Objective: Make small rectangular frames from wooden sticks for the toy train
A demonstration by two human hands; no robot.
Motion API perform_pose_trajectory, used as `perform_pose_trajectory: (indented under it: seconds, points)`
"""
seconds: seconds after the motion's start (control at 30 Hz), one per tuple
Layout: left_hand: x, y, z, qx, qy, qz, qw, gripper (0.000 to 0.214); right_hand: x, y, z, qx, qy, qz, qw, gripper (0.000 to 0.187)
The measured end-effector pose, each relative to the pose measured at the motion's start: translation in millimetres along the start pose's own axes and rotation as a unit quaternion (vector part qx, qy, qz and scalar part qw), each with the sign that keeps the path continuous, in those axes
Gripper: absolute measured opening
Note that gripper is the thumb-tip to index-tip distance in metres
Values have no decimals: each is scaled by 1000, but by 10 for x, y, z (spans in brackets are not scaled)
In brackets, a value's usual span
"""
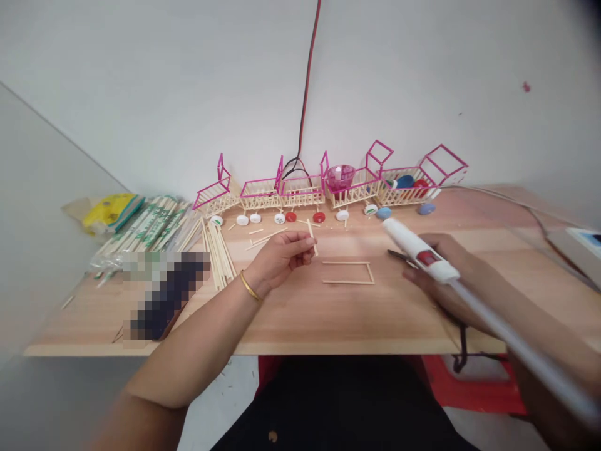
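My left hand [286, 254], with a gold bracelet at the wrist, pinches a short pale wooden stick [312, 237] upright between thumb and fingers. To its right lie thin sticks forming a three-sided frame [372, 273], open on the left. My right hand [436, 275] is wrapped round a white glue gun [413, 247] with a red switch. A long, pale glue stick [516, 347] trails from its rear, blurred. A dark thin tool [400, 255] shows beneath this hand, mostly hidden.
Along the wall stand several small stick carts [303, 191] with magenta rims and bottle-cap wheels. A pink bowl [341, 178] sits in one. Loose sticks [218, 254], bagged sticks [150, 228] and a blurred dark object [171, 294] lie left. A white box [575, 250] is at right.
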State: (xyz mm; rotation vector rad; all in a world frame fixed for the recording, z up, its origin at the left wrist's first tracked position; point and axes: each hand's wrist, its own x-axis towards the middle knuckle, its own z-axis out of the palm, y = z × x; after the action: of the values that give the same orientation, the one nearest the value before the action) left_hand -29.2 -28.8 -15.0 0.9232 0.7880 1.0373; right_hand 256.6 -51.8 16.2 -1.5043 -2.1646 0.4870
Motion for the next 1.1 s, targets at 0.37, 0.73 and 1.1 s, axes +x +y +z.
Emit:
perform_pose_trajectory:
  seconds: [0.37, 0.73, 1.1]
  points:
    - [8, -2, 16, 26, 12, -4, 1000, 21, 128, 720, -184, -138, -88, 30, 986, 40]
    - [20, -45, 14, 34, -5, -25, 999, 21, 30, 320, -259, -220, -23, -74, 972, 27]
    - [26, -52, -2, 40, 3, -24, 999, 21, 392, -331, 604, -245, -188, -254, 917, 16]
